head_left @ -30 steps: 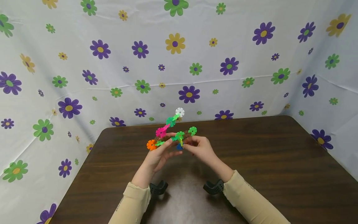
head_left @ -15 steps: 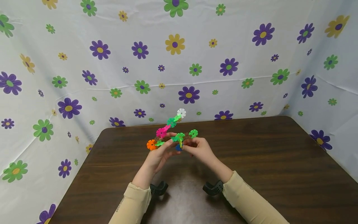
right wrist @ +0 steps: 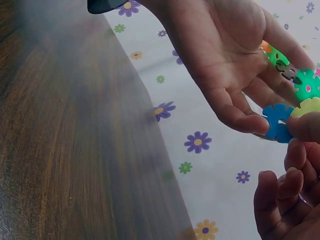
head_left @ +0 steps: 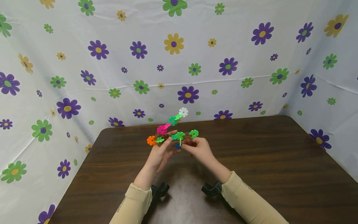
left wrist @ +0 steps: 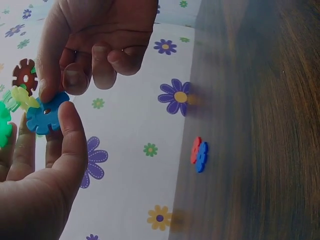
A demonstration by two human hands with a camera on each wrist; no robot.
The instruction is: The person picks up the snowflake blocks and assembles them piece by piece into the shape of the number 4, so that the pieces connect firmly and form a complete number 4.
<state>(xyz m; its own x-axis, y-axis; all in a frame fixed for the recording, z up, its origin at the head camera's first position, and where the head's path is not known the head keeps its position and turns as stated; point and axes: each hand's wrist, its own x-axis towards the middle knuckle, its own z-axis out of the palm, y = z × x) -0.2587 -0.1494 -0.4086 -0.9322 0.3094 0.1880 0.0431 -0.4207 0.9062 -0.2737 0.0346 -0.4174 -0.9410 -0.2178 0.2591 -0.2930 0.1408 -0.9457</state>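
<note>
A chain of slotted plastic discs [head_left: 161, 130], in pink, orange, green, brown and white, is held up above the table. My left hand [head_left: 159, 157] grips it, thumb and fingers around its lower part. At its near end a blue disc [left wrist: 47, 116] joins a yellow disc [left wrist: 25, 97]. My right hand [head_left: 199, 149] pinches around these two discs; in the right wrist view its thumb covers part of the blue disc [right wrist: 276, 122]. A left fingertip touches the blue disc's edge. Fingers hide some joints.
A dark wood table [head_left: 265, 161] lies beneath both hands. In the left wrist view, a loose red disc [left wrist: 195, 149] and a loose blue disc [left wrist: 201, 157] lie side by side on it. A flower-print cloth [head_left: 229, 37] hangs behind the table and along its sides.
The upper part of the chain, with the white disc, has shifted slightly right. The orange disc is a little higher. Both hands keep their hold and have barely moved.
</note>
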